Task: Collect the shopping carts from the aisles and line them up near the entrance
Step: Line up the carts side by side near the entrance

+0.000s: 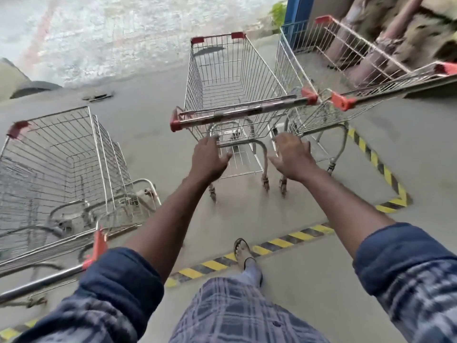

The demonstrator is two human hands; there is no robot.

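A wire shopping cart (230, 78) with red corner caps stands straight ahead, its handle bar (242, 111) facing me. My left hand (210, 157) and my right hand (291, 157) reach out below that bar with fingers spread, touching nothing. A second cart (346, 70) stands close on the right, its handle (395, 87) beside the middle cart's. A third cart (61, 154) stands on the left, its handle (42, 280) near my left sleeve.
Yellow-and-black hazard tape (277, 243) marks the grey concrete floor around my sandalled foot (243, 253). A blue post (296, 8) and brown posts (366, 50) stand at the back right. Bright wet pavement (123, 33) lies beyond the carts.
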